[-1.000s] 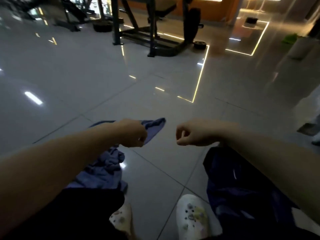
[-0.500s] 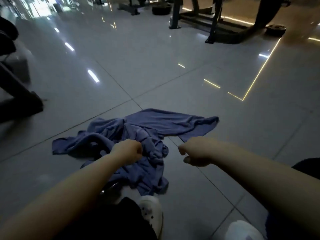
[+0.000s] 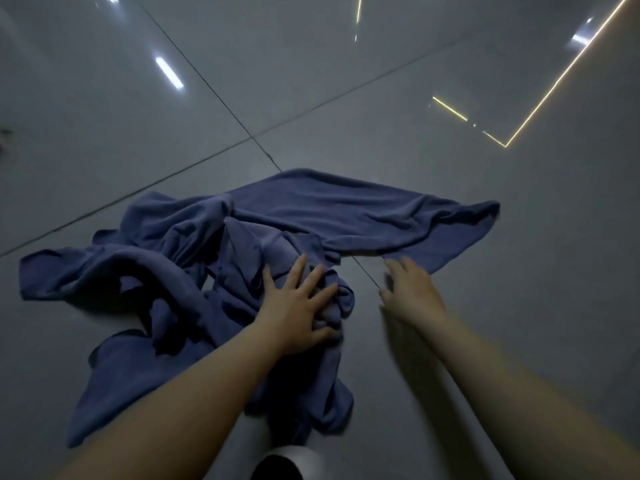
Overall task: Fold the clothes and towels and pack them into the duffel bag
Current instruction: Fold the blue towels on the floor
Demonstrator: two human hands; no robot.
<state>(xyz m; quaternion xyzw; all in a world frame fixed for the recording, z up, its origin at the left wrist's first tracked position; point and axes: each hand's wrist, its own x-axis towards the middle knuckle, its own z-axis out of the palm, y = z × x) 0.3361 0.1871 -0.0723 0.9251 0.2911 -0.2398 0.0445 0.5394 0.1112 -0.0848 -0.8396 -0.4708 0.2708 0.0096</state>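
Centre frame, a crumpled blue towel [image 3: 277, 237] lies on the grey tiled floor [image 3: 450, 98]. The left hand [image 3: 298, 306] presses flat on it, likely smoothing; the right hand [image 3: 412, 292], fingers open, reaches toward its right edge.

Plain blue towel [image 3: 311, 209] (grey floor [image 3: 450, 306])

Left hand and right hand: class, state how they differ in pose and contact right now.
The left hand lies flat, fingers spread, pressing the crumpled blue cloth; the right hand reaches over the bare floor, its fingertips at the cloth's edge. The left looks sharp, the right blurred. Both are open and grip nothing.
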